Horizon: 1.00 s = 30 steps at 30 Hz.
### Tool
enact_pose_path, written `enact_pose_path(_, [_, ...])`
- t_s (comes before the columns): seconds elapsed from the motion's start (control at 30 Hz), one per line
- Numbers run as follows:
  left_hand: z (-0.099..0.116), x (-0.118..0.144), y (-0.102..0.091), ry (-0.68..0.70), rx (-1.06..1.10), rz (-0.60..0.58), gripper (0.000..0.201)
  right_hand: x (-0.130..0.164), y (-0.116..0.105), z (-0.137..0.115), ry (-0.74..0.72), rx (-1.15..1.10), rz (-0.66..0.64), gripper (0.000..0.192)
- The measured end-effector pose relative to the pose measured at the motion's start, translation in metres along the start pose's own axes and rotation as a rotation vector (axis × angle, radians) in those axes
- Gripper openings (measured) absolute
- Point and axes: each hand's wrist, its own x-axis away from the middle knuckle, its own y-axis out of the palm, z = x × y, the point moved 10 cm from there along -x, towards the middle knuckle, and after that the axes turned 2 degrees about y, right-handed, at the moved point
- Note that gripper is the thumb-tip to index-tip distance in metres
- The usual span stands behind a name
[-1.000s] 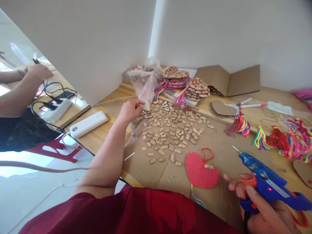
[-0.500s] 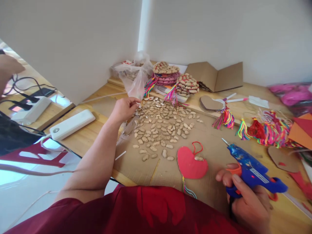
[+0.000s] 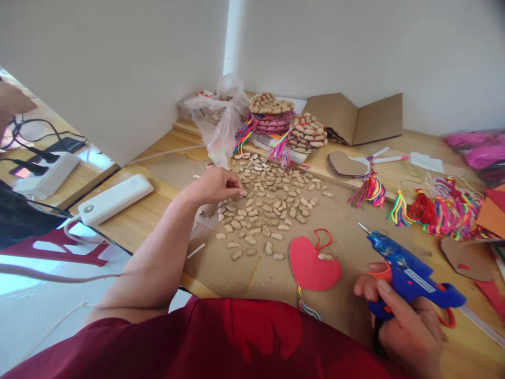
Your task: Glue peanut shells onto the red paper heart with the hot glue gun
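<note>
Bright, even daylight, white walls slightly washed out, glare blown out on the floor at lower left, soft short shadows on the desk, wide-angle bending at the edges, corners slightly soft, centre sharp

You hold a blue plastic glue gun with an orange trigger. Tan peanut shells lie beside a red felt heart on your light wooden desk; rainbow-coloured tassels sit right of centre.
</note>
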Motion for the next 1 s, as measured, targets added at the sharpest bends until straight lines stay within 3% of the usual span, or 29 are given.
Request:
enact_pose_path(0.17, [0.017, -0.002, 0.018, 0.109, -0.020, -0.089, 0.028, 0.001, -0.002, 0.004, 0.056, 0.022, 0.008, 0.024])
enact_pose_path(0.4, [0.027, -0.004, 0.024, 0.049, -0.204, -0.090, 0.021, 0.000, 0.007, 0.000, -0.001, 0.033, -0.077, 0.021])
enact_pose_path(0.57, [0.029, -0.004, 0.025, 0.050, -0.222, -0.095, 0.027, -0.001, 0.004, 0.000, -0.013, 0.066, -0.060, 0.018])
enact_pose_path(0.73, [0.024, -0.002, 0.012, 0.094, -0.123, 0.010, 0.027, 0.000, 0.002, 0.001, 0.027, 0.061, -0.033, 0.020])
enact_pose_path(0.8, [0.019, -0.001, 0.003, 0.066, -0.068, 0.081, 0.020, 0.000, 0.002, 0.000, 0.045, 0.052, -0.019, 0.021])
enact_pose_path(1.0, [0.016, 0.003, -0.021, -0.004, 0.004, 0.257, 0.028, -0.001, 0.002, 0.001, 0.062, 0.047, -0.002, 0.027])
